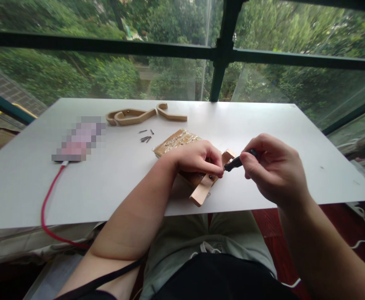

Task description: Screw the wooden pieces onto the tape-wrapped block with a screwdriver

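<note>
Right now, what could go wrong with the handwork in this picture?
1. The black-handled tool in the right hand points at the left hand's fingertips; a slip could jab them.
2. The pale wooden piece sticks out past the wooden block, so it might twist under pressure.
3. The small metal fasteners lie loose and could scatter if bumped.

Smooth wooden strip (201, 191), rough-faced wooden block (176, 140), plastic-looking screwdriver handle (236, 162), smooth tabletop (282, 125)

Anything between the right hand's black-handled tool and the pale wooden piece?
Yes, the left hand: its fingertips are at the tip of the black-handled tool in the right hand, hiding whether it meets the pale wooden piece. Nothing else visible intervenes.
</note>
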A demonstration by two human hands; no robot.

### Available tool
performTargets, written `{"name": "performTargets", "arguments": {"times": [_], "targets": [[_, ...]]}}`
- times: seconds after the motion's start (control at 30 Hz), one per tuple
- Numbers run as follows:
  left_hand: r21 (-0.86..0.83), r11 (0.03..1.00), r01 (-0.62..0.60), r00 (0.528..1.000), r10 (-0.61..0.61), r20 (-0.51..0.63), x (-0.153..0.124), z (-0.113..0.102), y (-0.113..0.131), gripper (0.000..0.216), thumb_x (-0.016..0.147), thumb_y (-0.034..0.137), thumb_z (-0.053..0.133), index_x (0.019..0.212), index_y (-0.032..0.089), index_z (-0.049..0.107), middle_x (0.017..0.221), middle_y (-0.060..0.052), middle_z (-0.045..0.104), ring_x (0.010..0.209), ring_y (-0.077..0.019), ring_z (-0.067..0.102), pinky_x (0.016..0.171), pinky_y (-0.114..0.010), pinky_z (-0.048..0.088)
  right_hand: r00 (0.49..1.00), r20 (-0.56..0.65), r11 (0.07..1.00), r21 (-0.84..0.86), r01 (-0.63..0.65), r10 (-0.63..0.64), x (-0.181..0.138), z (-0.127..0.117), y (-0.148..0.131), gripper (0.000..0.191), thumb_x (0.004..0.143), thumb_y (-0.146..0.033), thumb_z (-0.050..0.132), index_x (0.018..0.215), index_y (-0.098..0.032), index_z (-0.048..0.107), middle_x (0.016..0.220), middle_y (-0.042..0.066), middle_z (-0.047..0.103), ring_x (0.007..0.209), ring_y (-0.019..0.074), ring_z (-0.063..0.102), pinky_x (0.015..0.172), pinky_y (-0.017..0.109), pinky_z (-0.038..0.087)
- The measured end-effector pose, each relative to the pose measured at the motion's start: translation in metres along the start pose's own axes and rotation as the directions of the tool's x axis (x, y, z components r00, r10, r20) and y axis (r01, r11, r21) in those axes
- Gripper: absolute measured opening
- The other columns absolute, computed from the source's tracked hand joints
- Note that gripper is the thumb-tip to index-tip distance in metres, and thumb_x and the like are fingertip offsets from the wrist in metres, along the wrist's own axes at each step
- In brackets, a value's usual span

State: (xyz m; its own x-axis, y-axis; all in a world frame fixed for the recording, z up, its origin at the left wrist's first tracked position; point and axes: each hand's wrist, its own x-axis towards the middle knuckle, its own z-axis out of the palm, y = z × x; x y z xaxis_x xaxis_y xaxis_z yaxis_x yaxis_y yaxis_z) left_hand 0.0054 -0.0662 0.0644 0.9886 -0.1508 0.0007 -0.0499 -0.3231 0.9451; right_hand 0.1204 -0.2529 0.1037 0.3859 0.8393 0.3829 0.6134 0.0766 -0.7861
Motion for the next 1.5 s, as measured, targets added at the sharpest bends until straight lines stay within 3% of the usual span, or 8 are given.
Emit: {"name": "performTargets", "arguments": {"times": [0.1,0.23,0.37,0.57,0.77,1.17,1.3,1.5], "targets": [[0.020,1.000,-0.010,1.000,0.011,-0.012,0.000,-0.001,0.000,0.022,0.077,0.032,0.072,0.079,0.011,0.075,0.078,-0.010,0.073,0.073,-0.0163,0.066,0.069,-0.023,0.050,0.999,0.011,0.995,0.093,0.037,-0.038,0.001,0.002,0.007,0.012,0.082,-0.027,0.064,0.091,-0.019,0.066,0.078,0.003,0.066,0.055,0.0107,0.054,0.049,0.026,0.045],[0.049,0.999,-0.024,1.000,0.024,-0.006,-0.001,-0.001,0.001,0.020,0.078,0.032,0.070,0.080,0.012,0.075,0.079,-0.008,0.073,0.077,-0.0163,0.066,0.069,-0.021,0.049,0.986,0.124,0.955,0.289,0.069,-0.108,-0.001,-0.005,0.016,0.034,0.081,-0.024,0.066,0.115,-0.023,0.063,0.109,0.008,0.068,0.064,0.0128,0.061,0.050,0.027,0.051],[0.060,0.998,-0.021,1.000,0.022,-0.003,-0.001,0.000,0.002,0.020,0.078,0.032,0.070,0.080,0.012,0.075,0.078,-0.009,0.073,0.076,-0.0171,0.067,0.068,-0.022,0.049,0.972,0.197,0.938,0.343,0.056,-0.131,0.000,-0.017,0.019,0.028,0.083,-0.023,0.065,0.111,-0.022,0.066,0.107,0.009,0.069,0.065,0.0146,0.064,0.049,0.029,0.052],[0.010,0.999,-0.031,0.999,0.030,0.014,-0.001,0.000,0.001,0.016,0.077,0.027,0.071,0.082,0.013,0.076,0.083,-0.010,0.074,0.078,-0.0173,0.068,0.071,-0.022,0.052,0.987,0.161,0.995,0.100,0.007,-0.023,0.006,-0.019,0.016,0.022,0.079,-0.026,0.071,0.100,-0.020,0.067,0.079,0.003,0.068,0.053,0.0114,0.058,0.045,0.026,0.047],[0.042,0.999,-0.029,1.000,0.030,-0.011,-0.001,0.000,0.000,0.018,0.077,0.029,0.072,0.081,0.012,0.076,0.078,-0.010,0.073,0.073,-0.0171,0.068,0.068,-0.023,0.051,0.997,0.081,1.000,-0.021,0.016,-0.014,0.006,-0.011,0.009,0.014,0.079,-0.029,0.070,0.085,-0.021,0.061,0.063,-0.001,0.057,0.050,0.0103,0.050,0.043,0.025,0.038],[0.078,0.996,-0.037,0.997,0.042,-0.058,-0.001,0.002,-0.001,0.022,0.070,0.031,0.077,0.082,0.013,0.075,0.083,-0.009,0.073,0.075,-0.0164,0.066,0.067,-0.022,0.049,0.991,-0.034,0.983,-0.124,-0.134,0.131,-0.008,-0.002,-0.008,0.022,0.080,-0.034,0.067,0.076,-0.020,0.050,0.060,-0.002,0.052,0.048,0.0090,0.043,0.043,0.024,0.032],[0.073,0.997,-0.022,0.998,0.026,-0.060,-0.001,0.001,-0.001,0.022,0.074,0.033,0.075,0.081,0.012,0.075,0.079,-0.009,0.072,0.074,-0.0162,0.066,0.067,-0.022,0.048,0.994,-0.012,0.993,-0.037,-0.113,0.113,-0.005,-0.003,0.001,0.017,0.081,-0.033,0.066,0.083,-0.019,0.056,0.067,0.001,0.059,0.052,0.0108,0.051,0.046,0.025,0.039],[0.087,0.996,-0.018,0.999,0.022,-0.043,-0.001,-0.001,0.000,0.024,0.074,0.035,0.074,0.079,0.012,0.075,0.076,-0.008,0.071,0.071,-0.0157,0.065,0.065,-0.022,0.048,0.984,0.160,0.976,0.211,0.047,-0.082,0.001,-0.017,0.010,0.031,0.085,-0.023,0.060,0.116,-0.022,0.062,0.110,0.008,0.067,0.058,0.0101,0.058,0.049,0.027,0.048]]}}
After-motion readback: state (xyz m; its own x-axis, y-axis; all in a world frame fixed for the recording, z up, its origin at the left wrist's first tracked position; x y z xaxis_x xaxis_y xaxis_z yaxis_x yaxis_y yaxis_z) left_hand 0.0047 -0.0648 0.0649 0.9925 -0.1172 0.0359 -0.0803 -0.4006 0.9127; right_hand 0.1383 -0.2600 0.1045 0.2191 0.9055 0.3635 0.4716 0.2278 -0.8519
